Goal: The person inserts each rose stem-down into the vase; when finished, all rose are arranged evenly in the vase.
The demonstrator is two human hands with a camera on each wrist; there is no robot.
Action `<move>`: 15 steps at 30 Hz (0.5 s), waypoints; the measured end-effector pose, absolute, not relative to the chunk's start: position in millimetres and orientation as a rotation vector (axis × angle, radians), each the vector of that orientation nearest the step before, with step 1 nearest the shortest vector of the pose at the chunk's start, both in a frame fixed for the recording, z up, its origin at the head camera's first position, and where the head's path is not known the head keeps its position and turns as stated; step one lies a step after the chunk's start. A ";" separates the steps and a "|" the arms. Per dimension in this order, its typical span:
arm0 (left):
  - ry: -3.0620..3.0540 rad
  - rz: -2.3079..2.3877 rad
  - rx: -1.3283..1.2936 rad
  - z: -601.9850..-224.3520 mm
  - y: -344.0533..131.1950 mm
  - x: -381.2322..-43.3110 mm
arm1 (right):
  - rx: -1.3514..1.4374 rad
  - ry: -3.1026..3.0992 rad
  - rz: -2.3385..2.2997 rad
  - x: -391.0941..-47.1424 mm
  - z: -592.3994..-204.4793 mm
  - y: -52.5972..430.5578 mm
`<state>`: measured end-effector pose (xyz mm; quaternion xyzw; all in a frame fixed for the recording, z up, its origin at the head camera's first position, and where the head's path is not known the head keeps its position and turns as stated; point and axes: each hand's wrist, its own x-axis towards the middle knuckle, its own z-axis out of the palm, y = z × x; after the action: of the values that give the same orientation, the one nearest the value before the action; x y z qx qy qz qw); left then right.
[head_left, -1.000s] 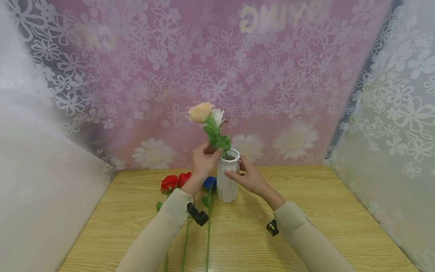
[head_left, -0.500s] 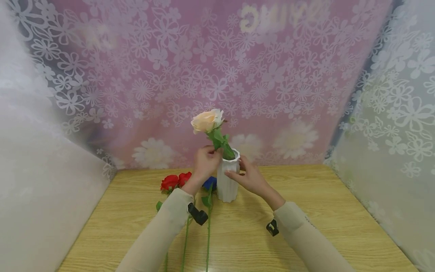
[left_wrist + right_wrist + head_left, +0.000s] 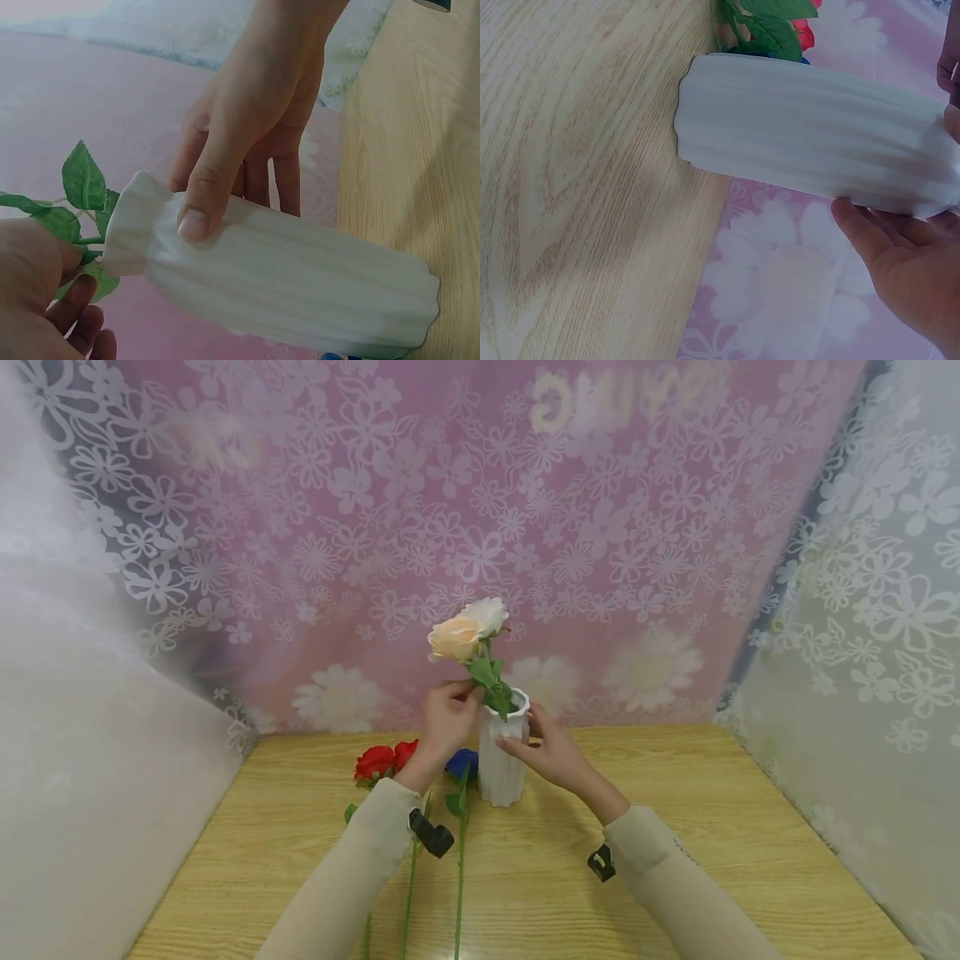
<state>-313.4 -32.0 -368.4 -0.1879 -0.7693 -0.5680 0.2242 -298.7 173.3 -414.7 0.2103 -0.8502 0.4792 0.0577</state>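
Note:
A white fluted vase (image 3: pixel 501 772) stands upright on the wooden table. My right hand (image 3: pixel 555 752) grips it near the top from the right; in the left wrist view its thumb lies along the vase wall (image 3: pixel 285 277). At the rim, my left hand (image 3: pixel 447 718) pinches the leafy stem of the peach rose (image 3: pixel 454 637), green leaves (image 3: pixel 84 176) showing about the fingers. A white rose (image 3: pixel 487 614) rises just behind the peach one. The lower stems are hidden by the vase. The right wrist view shows the right fingers against the vase side.
Two red roses (image 3: pixel 373 764) and a blue rose (image 3: pixel 463 764) lie on the table (image 3: pixel 675 860) left of the vase, stems toward me, partly under my left arm. A pink floral cloth (image 3: pixel 360 552) hangs behind the table's back edge, with pale floral sheets at both sides.
The peach rose has come down and slightly right with my left hand on its stem. The white rose head has shifted a little right. My right hand and the vase have stayed put.

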 end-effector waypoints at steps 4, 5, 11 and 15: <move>-2.079 -1.577 -0.517 -369.3 -32.6 -314.6 | 0.624 -2.589 1.431 -298.8 -415.1 174.1; -2.083 -1.583 -0.506 -369.4 -32.5 -314.6 | 0.622 -2.592 1.426 -298.9 -415.2 174.1; -2.148 -1.588 -0.439 -370.1 -30.1 -314.3 | 0.619 -2.603 1.402 -299.8 -417.1 174.3; -2.145 -1.599 -0.430 -371.1 -29.4 -313.9 | 0.616 -2.608 1.411 -299.1 -416.4 174.7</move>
<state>-313.9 -29.4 -371.1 -0.1549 -0.7732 -0.5764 0.2145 -299.1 174.7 -416.4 0.2032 -0.8598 0.4651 0.0567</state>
